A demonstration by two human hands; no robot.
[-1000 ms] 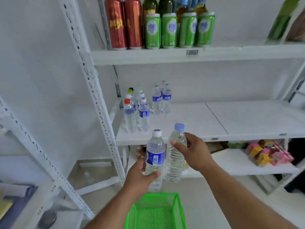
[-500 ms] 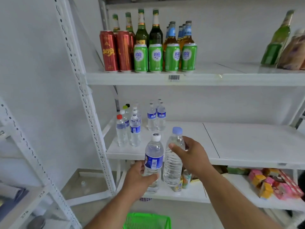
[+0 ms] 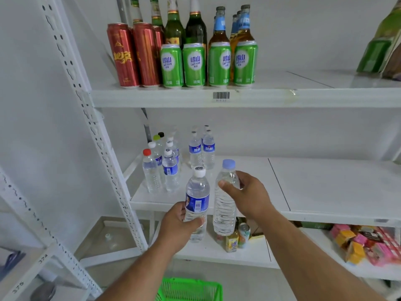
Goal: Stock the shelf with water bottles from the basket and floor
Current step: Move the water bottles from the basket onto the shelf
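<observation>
I hold two water bottles, one in each hand, both upright and in the air just in front of the middle shelf [image 3: 325, 192]. The labelled bottle [image 3: 196, 205], with a blue band and a white cap, is in my left hand [image 3: 175, 227]; the grip there is closed around its lower half, thumb across the front. The plain bottle [image 3: 225, 200], with a pale blue cap, is in my right hand [image 3: 249, 194]; here the grip is closed around the shoulder, near the top, so most of the body hangs under the fingers. The two bottles are just beside each other and, as far as I can see, not touching.

I judge the step in hand to be the carry towards the shelf: both bottles are lifted but not yet set down. Beyond both grips, a little to the left, stand the stocked bottles [image 3: 171, 170] in short rows. To the right of them, beyond my right grip, the shelf surface is bare.

The next move, I think, calls for pushing both hands forward over the shelf edge, lowering each bottle until the base is flat, beside the existing rows, and only then opening the fingers. The plain bottle is held high, so its base may swing.

Below my wrists is the green basket [image 3: 191, 288]; what it contains I cannot see.
</observation>
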